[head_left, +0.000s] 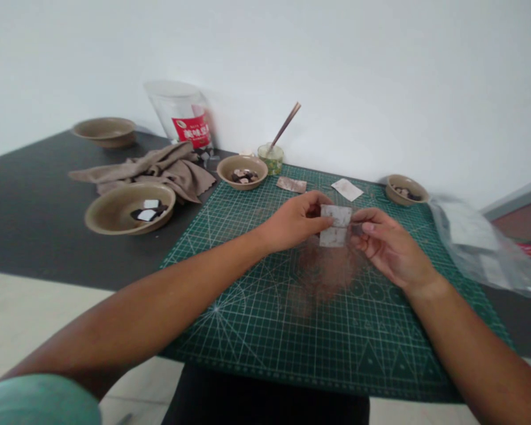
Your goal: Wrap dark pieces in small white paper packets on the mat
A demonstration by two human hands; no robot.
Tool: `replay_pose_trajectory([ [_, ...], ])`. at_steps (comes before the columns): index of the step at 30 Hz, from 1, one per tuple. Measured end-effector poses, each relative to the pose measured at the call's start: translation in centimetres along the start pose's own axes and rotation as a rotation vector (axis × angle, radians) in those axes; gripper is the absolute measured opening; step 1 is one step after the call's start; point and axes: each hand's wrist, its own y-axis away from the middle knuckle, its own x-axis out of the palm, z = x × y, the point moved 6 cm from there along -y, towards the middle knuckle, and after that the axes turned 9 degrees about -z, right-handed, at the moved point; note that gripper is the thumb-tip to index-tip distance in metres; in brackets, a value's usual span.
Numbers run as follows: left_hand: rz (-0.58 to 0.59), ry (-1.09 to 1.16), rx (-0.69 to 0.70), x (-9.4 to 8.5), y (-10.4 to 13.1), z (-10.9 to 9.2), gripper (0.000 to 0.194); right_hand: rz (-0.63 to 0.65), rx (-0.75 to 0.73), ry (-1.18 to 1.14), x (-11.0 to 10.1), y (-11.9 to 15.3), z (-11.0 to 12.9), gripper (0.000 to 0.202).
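Above the green cutting mat (pixel 256 313), my left hand (pixel 294 221) pinches a small whitish sheet (pixel 334 236), creased across its middle and stained with grey-brown marks. Its thumb lies across the near face, and the other fingers are behind. My right hand (pixel 387 242) is at the sheet's right edge, fingers curled and thumb bent in. Something faint and greyish shows between those fingertips; its kind is unclear. Beyond the hands, a brown-stained piece (pixel 291 185) and a white piece (pixel 347 189) lie flat on the mat.
A bowl (pixel 130 209) with dark and white pieces, a crumpled brown cloth (pixel 159 171), another bowl (pixel 104 133) and a clear jar (pixel 177 112) stand left. Bowls (pixel 243 171) (pixel 406 190) and a green cup (pixel 271 158) with sticks are behind; a plastic bag (pixel 482 242) lies right.
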Motion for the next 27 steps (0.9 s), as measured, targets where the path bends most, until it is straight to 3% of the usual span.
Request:
replay_pose_trajectory([
  [2,0.101,0.076,-0.104,0.6,0.1,0.6,0.030,-0.048,-0.048,-0.026,-0.5,-0.3,0.5,0.012],
  [4,0.195,-0.024,-0.137,1.2,0.5,0.8,0.035,-0.082,-0.090,-0.046,-0.8,-0.4,0.9,0.011],
  [9,0.274,-0.624,0.094,1.8,1.5,0.2,0.037,-0.059,-0.097,-0.025,-0.6,-0.4,0.7,0.012],
  [14,0.256,-0.812,0.362,1.7,1.8,-1.1,0.049,-0.044,-0.098,0.014,-0.5,-0.2,0.6,0.013],
  [20,0.426,-0.989,0.360,1.7,2.5,0.1,0.045,-0.036,-0.084,0.059,-0.6,-0.3,0.4,0.013],
  [24,0.402,-1.061,0.353,1.5,2.5,0.5,0.045,-0.010,-0.108,0.228,-0.6,-0.2,0.3,0.012],
  [27,0.387,-1.093,0.321,1.3,2.4,0.6,0.046,0.024,-0.180,0.600,-0.4,0.1,0.2,0.013],
])
